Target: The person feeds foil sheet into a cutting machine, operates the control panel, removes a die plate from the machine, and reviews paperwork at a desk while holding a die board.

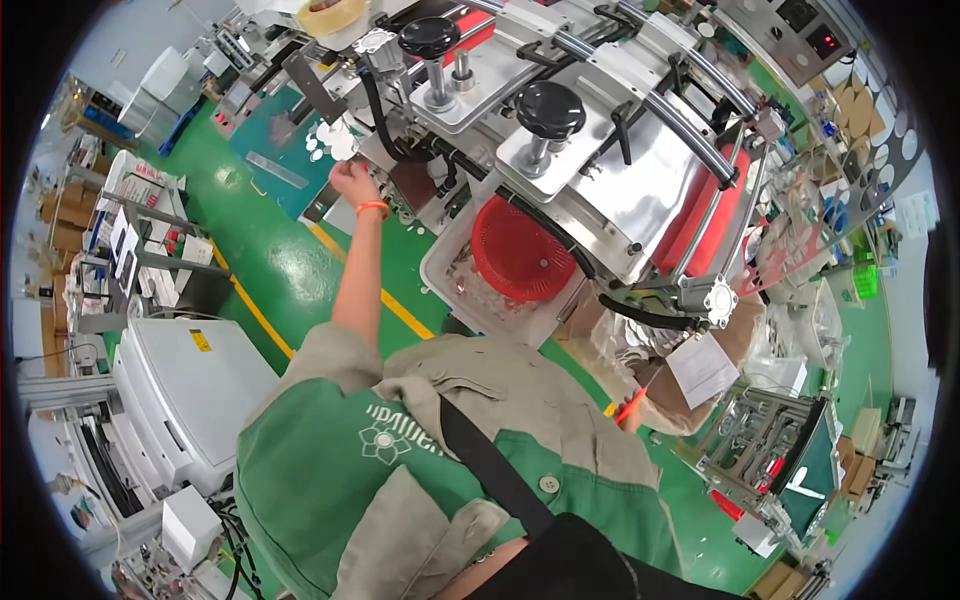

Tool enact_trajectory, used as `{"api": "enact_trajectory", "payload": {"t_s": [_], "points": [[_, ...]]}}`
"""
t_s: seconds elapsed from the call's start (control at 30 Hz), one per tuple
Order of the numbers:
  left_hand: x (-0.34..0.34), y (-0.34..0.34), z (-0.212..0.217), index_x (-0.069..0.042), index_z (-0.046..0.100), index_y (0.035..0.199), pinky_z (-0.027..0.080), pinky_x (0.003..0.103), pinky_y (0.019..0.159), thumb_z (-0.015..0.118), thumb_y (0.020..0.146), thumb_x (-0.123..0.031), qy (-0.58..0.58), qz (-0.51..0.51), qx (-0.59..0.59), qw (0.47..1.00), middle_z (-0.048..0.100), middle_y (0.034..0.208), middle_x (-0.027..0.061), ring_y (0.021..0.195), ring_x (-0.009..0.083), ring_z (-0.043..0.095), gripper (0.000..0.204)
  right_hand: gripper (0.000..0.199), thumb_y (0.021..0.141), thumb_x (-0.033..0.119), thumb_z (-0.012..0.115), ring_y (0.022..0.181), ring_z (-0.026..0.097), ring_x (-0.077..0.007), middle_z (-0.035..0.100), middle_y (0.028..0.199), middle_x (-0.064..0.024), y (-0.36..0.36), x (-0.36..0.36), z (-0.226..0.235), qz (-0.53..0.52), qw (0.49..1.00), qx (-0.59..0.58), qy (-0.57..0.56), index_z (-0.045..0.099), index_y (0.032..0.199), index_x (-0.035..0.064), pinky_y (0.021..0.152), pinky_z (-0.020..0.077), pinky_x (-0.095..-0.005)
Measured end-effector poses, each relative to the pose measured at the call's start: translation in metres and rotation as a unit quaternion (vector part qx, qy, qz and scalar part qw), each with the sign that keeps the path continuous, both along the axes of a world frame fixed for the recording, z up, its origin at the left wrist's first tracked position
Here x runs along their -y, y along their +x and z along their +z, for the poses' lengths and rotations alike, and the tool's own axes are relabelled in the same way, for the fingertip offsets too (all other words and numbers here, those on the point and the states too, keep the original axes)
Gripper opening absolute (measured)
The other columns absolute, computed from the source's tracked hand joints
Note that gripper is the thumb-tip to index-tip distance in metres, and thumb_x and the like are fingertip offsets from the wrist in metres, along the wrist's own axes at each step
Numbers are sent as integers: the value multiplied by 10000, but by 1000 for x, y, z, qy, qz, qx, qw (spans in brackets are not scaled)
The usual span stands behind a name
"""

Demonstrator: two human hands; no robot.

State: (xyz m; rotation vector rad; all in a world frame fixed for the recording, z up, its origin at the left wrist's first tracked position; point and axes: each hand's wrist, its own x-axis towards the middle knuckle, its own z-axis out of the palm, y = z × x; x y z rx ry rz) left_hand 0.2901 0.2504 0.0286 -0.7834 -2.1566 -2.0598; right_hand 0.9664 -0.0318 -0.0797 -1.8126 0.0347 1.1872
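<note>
My left arm stretches forward, with an orange band at the wrist. My left hand has its fingers curled together beside the machine's left end; what they hold, if anything, does not show. Just beyond it lie several white round discs near a green cutting mat. Low on my right side, my right hand is partly hidden by my jacket. It grips a slim tool with a red handle and a thin tip, close to a white square sheet.
A metal machine with black knobs and red rollers fills the front. Below it, a red plastic basket sits in a white tub with scraps. A lined box stands at right, a white machine at left.
</note>
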Motion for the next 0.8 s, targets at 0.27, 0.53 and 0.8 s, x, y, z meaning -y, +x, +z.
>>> {"api": "enact_trajectory", "payload": {"t_s": [0.27,0.53,0.8], "points": [[20,-57,-67,-11,598,906,450,286,608,550,835,-297,-225,-118,48,966,581,722,53,641,130,558,298,436,716,456,680,352,413,-122,433,470,-11,-15,27,37,102,994,40,21,501,669,62,330,312,-243],[38,-17,-68,-41,579,962,446,349,702,525,837,-283,-119,-124,70,983,611,869,142,791,259,583,278,381,749,401,668,352,418,-116,457,487,-10,-34,33,55,110,984,140,-20,530,643,61,329,316,-243],[27,-47,-107,-26,568,890,440,357,739,549,811,-293,-275,-170,24,946,614,853,134,797,259,585,279,372,760,389,663,352,405,-107,449,492,1,-54,55,63,82,990,111,-27,555,637,55,327,302,-259]]}}
